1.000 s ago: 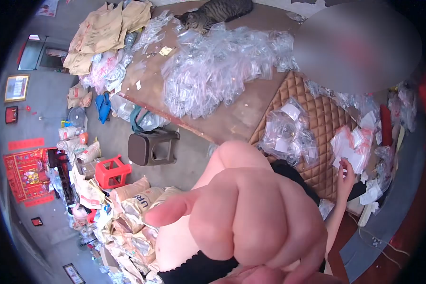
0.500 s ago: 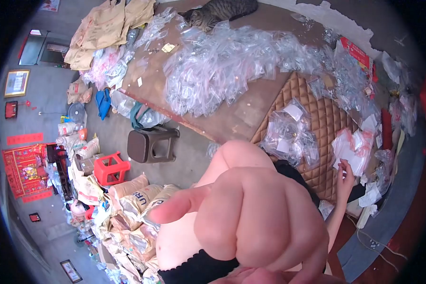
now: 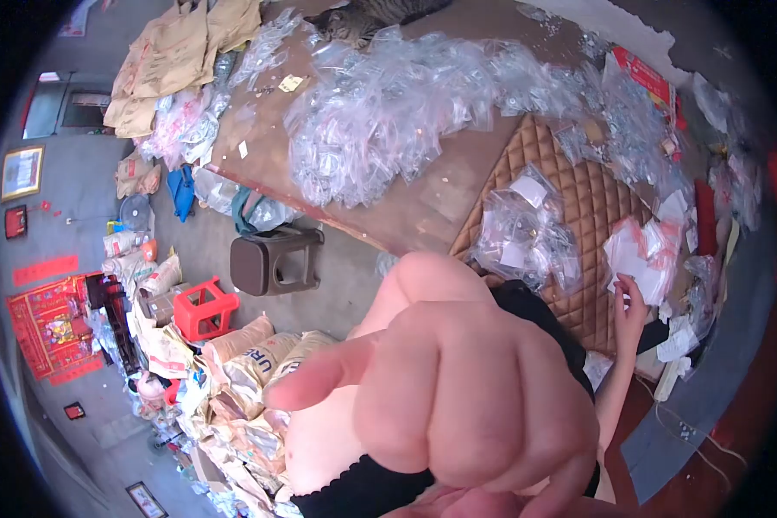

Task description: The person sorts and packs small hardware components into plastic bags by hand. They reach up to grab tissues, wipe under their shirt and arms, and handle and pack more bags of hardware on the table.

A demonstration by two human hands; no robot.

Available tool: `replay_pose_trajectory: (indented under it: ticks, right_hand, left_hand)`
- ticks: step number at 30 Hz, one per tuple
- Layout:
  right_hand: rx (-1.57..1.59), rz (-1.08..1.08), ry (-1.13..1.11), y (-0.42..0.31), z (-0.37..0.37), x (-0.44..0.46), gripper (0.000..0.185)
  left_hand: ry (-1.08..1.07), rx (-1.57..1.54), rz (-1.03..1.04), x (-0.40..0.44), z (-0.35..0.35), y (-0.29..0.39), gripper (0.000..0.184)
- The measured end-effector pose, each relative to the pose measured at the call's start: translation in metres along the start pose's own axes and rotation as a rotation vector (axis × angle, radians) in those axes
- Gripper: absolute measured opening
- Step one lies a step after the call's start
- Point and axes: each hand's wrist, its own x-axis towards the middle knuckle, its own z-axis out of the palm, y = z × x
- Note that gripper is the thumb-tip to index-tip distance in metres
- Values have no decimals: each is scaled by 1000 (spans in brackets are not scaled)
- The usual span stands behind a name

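Observation:
My left hand (image 3: 475, 397) fills the lower middle, very close to the camera. Its fingers are curled into a loose fist, with the thumb out to the left; I see nothing in it. Farther off at the right, my right hand (image 3: 632, 302) has its fingers apart at the edge of a pile of white papers and clear bags with red edges (image 3: 634, 259). Whether the fingertips touch the papers is too small to tell. Left of that pile, clear plastic bags with white slips (image 3: 522, 237) lie on a brown quilted mat (image 3: 589, 324).
A long heap of clear plastic bags (image 3: 380, 129) covers much of the brown surface (image 3: 432, 198), with a tabby cat (image 3: 350, 26) behind it. On the floor stand a brown stool (image 3: 272, 259), a red stool (image 3: 203, 308) and several stuffed sacks (image 3: 263, 363).
The view has turned slightly, so the far things sit a little higher and the left wall lower. Both hands keep nearly the same pose.

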Motion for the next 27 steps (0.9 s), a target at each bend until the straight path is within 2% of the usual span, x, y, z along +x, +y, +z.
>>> replay_pose_trajectory:
  ticks: [3,4,6,7,10,11,12,14,15,16,17,19,23,24,25,26,27]
  right_hand:
    - [-8,40,-22,-4,-1,4,27]
    - [-12,44,-26,-5,0,5,27]
    - [-35,59,-30,0,-1,9,27]
    - [-51,73,-14,5,0,11,27]
    - [-64,26,-4,8,-3,17,26]
    - [-73,32,-7,5,-4,21,26]
    - [-74,24,-4,10,-5,25,25]
    - [-69,54,-12,12,-9,35,25]
    - [-61,87,-26,11,-12,41,24]
    - [-64,99,-25,24,-11,49,25]
    - [-79,105,1,33,-13,61,25]
    - [111,95,-73,48,-17,88,27]
    - [129,20,-9,72,-33,175,33]
    - [78,44,9,76,-39,202,36]
    - [19,7,119,83,-43,231,40]
    - [-40,-30,225,93,-44,260,44]
    - [-143,-36,301,105,-47,288,46]
  left_hand:
    - [-18,24,41,-4,-8,1,55]
    - [57,-13,-40,-10,-8,6,46]
    - [129,-68,-112,-21,-14,7,38]
    - [188,53,-61,-25,-19,3,41]
    - [226,301,-83,-51,-64,-1,53]
    - [500,479,-275,-65,-65,4,50]
    - [488,588,-293,-92,-102,-4,45]
    - [789,1101,-917,-158,-158,1,37]
    - [634,1487,-1200,-196,-186,-2,26]
    - [683,1604,-1551,-223,-197,-10,20]
    - [663,1588,-1533,-240,-209,-16,20]
    - [-16,1903,-1300,-264,-231,-28,34]
    - [-204,2081,-1179,-305,-287,-65,42]
    - [-314,2085,-1338,-327,-305,-65,37]
    - [-429,2081,-1499,-339,-320,-63,32]
    - [-403,2016,-1500,-339,-324,-59,19]
    - [-407,2007,-1498,-333,-324,-57,19]
